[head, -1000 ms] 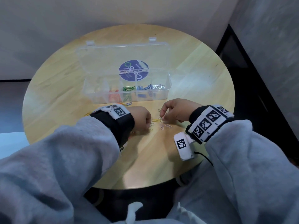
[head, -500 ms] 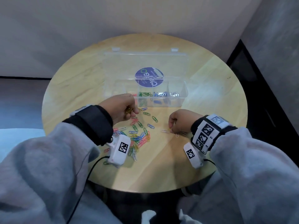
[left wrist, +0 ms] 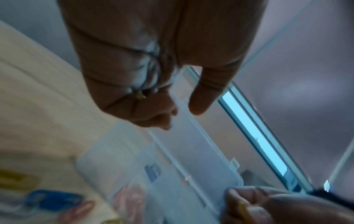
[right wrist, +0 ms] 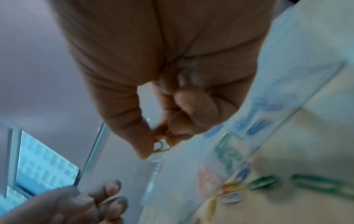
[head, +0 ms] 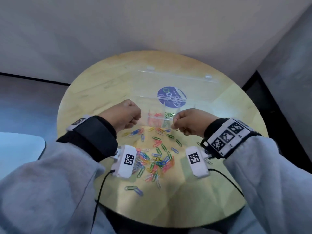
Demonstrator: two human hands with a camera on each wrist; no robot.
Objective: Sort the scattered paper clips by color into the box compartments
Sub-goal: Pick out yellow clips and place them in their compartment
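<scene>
A clear compartment box (head: 145, 119) stands open on the round wooden table (head: 101, 92), with red clips (head: 154, 115) and green clips (head: 168, 114) in separate compartments. My left hand (head: 133, 122) hovers at the box's left end, fingers curled. In the left wrist view a yellow clip tip (left wrist: 139, 95) pokes out of the left hand (left wrist: 182, 115). My right hand (head: 173, 126) is at the box's front edge. The right wrist view shows the right hand (right wrist: 159, 144) pinching a yellow paper clip (right wrist: 162, 145) between thumb and fingers. A mixed pile of clips (head: 155, 159) lies between my wrists.
The box lid (head: 194, 86) lies flat behind the box, with a round purple sticker (head: 172, 97) on it. Two stray clips (head: 134, 190) lie near the table's front edge. A grey wall stands behind the table, and dark floor lies to the right.
Both hands have lifted off the table and moved forward to the box. The left hand left the pile for the box's left end, and the right hand rose with its clip.
</scene>
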